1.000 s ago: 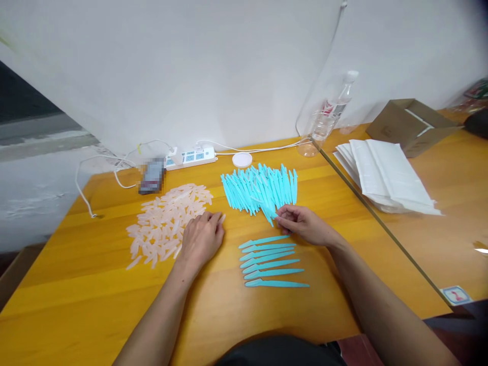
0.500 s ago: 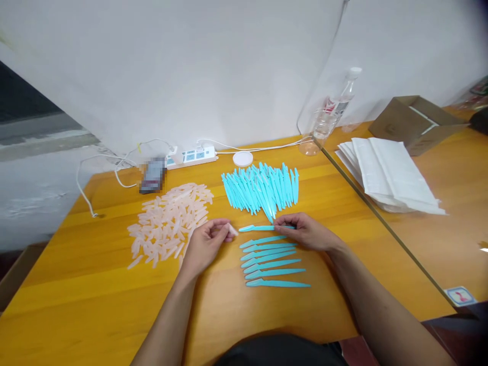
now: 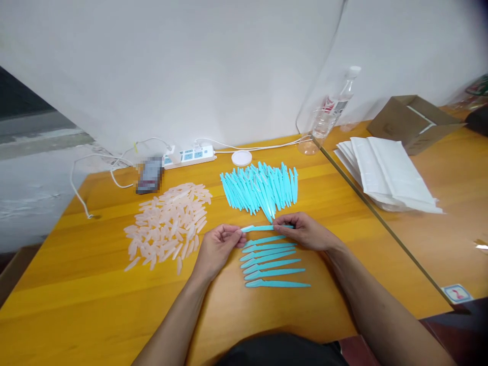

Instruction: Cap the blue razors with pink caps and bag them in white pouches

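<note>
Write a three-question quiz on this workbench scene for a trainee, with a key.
1. True or false: the right hand holds one end of a turquoise stick while the left hand meets its other end.
2. Which heap lies nearer the left hand? A) the pale pink caps B) the turquoise sticks C) the white bags
3. Fill in: the stick in the hands hangs just above a ___ of capped sticks lying side by side on the table.

Key: 1 true; 2 A; 3 row.
</note>
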Motion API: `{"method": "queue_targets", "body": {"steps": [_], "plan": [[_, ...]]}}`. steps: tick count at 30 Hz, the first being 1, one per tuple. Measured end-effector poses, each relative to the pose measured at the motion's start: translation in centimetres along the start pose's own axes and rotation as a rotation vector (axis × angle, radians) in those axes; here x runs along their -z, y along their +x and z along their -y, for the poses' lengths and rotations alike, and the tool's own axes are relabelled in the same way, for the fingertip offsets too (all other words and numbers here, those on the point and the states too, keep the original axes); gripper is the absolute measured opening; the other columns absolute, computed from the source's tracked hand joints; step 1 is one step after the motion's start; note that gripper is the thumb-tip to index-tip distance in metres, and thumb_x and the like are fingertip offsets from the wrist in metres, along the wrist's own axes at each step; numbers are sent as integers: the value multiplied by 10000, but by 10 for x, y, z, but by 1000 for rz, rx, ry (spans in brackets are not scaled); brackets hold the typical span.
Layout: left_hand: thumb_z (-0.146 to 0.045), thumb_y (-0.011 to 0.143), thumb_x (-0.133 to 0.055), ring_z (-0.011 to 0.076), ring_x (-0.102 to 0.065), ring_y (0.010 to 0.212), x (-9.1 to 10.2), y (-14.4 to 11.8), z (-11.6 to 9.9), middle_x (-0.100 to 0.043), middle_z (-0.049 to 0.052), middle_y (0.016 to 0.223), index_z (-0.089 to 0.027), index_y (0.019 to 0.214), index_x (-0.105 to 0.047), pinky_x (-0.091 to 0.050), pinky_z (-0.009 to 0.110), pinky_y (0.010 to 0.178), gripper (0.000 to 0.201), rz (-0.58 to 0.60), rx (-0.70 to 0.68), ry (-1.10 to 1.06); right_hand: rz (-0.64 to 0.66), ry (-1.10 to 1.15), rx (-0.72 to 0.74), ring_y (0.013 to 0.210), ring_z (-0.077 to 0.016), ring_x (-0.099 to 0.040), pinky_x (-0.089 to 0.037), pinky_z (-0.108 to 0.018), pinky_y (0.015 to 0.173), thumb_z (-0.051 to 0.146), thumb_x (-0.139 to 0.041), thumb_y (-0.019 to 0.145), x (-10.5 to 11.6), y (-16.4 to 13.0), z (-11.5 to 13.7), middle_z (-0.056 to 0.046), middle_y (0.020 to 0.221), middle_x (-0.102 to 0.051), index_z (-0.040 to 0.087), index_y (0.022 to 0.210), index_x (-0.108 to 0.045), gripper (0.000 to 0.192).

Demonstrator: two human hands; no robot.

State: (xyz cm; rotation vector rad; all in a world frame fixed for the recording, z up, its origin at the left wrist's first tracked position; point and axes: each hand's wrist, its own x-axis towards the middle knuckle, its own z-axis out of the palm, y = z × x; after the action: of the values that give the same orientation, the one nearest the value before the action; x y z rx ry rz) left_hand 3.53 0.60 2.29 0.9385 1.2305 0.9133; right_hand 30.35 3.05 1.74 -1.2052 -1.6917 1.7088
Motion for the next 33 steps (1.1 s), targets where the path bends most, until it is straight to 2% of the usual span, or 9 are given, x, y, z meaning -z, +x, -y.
{"method": "queue_targets", "body": {"steps": [3,6,9,13,18,24,27,30,33], "plan": [[-457,766,-820,160,-707,768,2,-13,-9,-785,74,883,-144,939,-744,-549,261,741,366,93,-10,163,66,-24,16,652,-114,-430,-333,-258,605,564,-620,908,4,-7,9,9,721,-553,153,838,-690,423],[-448,828,-764,157,-669,737,4,-43,-11,-771,64,860,-170,914,-773,-512,249,678,291,162,12,315,94,-56,53,673,-127,-474,-363,-266,625,568,-625,898,16,-15,15,-10,738,-599,147,834,-716,435],[-439,871,-718,157,-625,710,-1,-80,3,-717,52,782,-194,823,-783,-475,250,631,258,197,-11,438,-96,-74,33,646,-121,-450,-339,-259,591,603,-600,898,28,-19,11,-3,726,-590,154,855,-716,466],[-363,916,-680,165,-635,781,-11,-106,30,-679,42,817,-244,872,-791,-488,264,695,168,121,-160,601,-353,-130,-2,607,-110,-388,-289,-252,552,657,-599,868,33,-15,1,17,664,-523,155,806,-693,515],[-301,897,-714,157,-620,771,-8,-104,33,-623,23,823,-264,1019,-762,-495,259,679,137,-7,-366,745,-402,-195,-2,577,-105,-362,-255,-254,526,680,-593,849,28,-10,0,22,628,-487,147,766,-686,547],[-251,904,-701,194,-637,871,-10,-100,28,-647,58,936,-262,1125,-720,-525,319,758,223,134,-667,992,-480,-265,1,570,-110,-370,-262,-257,521,652,-603,849,31,-8,-6,18,622,-492,149,772,-695,517],[-308,908,-695,267,-633,1076,-21,-95,31,-671,116,1166,-266,1254,-673,-525,420,893,349,135,-765,1149,-531,-312,-5,555,-116,-369,-269,-262,522,624,-612,851,30,-5,-10,24,587,-470,152,804,-715,486],[-407,923,-657,363,-418,1420,-35,-83,31,-463,121,1552,-311,1449,-531,-366,584,1126,549,232,-838,1320,-586,-399,14,540,-126,-399,-290,-270,535,581,-614,863,21,1,-10,22,556,-487,159,838,-735,440],[-498,965,-558,364,-256,1522,-47,-68,31,-278,65,1669,-352,1543,-391,-213,640,1206,619,303,-817,1407,-616,-511,37,545,-140,-471,-331,-277,565,527,-619,875,8,10,-5,2,567,-567,170,838,-750,382]]}}
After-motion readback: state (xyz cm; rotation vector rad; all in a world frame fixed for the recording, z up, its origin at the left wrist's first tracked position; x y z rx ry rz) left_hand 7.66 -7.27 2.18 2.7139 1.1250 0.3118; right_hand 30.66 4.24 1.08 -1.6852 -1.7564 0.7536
